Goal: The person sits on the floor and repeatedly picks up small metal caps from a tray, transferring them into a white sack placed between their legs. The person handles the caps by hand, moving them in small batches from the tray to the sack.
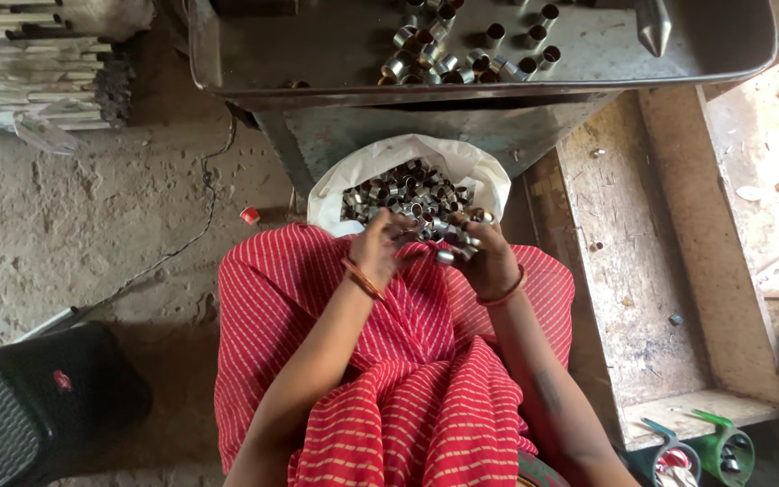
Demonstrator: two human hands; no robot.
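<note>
A white sack (pixel 462 167) full of short shiny metal rings (pixel 403 188) stands open in front of my lap, which is covered by red striped cloth (pixel 407 379). My right hand (pixel 489 257) is cupped around a handful of the metal rings at the sack's near edge. Beside it, my left hand (pixel 378 248) pinches at the rings, fingers bent toward the right hand. Both wrists wear bangles.
A grey metal tray (pixel 317 50) above the sack holds more loose rings and a pointed metal cone (pixel 653 27). Bundled metal rods (pixel 29 77) lie top left. A black box (pixel 38 406) sits bottom left, a wooden crate (pixel 660 271) on the right, green containers (pixel 705 451) below it.
</note>
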